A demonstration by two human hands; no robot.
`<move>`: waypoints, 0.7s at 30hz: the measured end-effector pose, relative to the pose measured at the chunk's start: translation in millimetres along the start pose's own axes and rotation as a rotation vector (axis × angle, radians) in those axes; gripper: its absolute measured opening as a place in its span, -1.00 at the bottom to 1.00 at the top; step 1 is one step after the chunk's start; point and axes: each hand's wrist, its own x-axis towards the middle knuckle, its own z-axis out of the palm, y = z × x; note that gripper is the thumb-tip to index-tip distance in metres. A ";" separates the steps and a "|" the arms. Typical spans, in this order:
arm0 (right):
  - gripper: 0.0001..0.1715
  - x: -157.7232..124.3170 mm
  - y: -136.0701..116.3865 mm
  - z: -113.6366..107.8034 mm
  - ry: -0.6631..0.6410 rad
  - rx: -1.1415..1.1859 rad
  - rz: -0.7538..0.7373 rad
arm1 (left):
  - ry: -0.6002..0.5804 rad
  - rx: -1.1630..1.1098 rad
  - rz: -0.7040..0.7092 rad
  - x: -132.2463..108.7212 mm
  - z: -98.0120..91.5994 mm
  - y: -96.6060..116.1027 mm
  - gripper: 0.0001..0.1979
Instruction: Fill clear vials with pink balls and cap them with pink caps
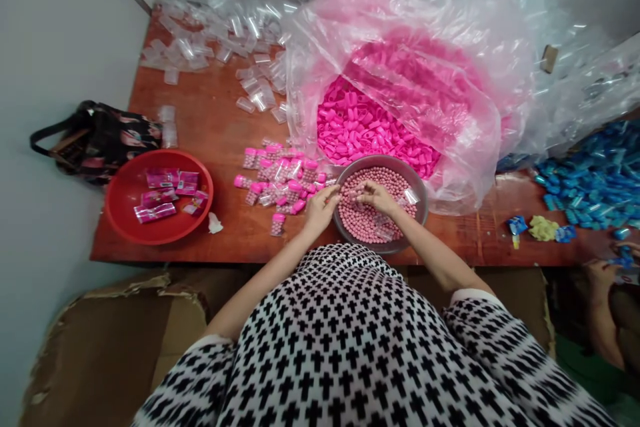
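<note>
A grey bowl (425,203) full of pink beads (367,223) stands at the table's front edge. Over the beads, my right hand (379,198) is closed, its fingertips on what looks like a small clear plastic container (356,194). My left hand (320,210) is at the bowl's left rim, thumb and fingers pinched together; what they hold, if anything, is too small to make out. Another clear container (411,196) lies among the beads. Left of the bowl is a pile of bead-filled containers (287,177) with pink caps.
Behind the bowl, a large clear bag (470,140) holds many pink caps (370,127). Empty clear containers (260,93) lie further back. A red basin (120,213) with pink packets and a black handbag (107,137) are at left. Blue pieces (595,180) and another person's hand (603,273) are at right.
</note>
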 end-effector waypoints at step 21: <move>-0.56 -32.5 -54.4 -11.4 0.196 0.162 -0.073 | -0.244 -0.575 -0.222 12.3 33.3 5.6 -0.59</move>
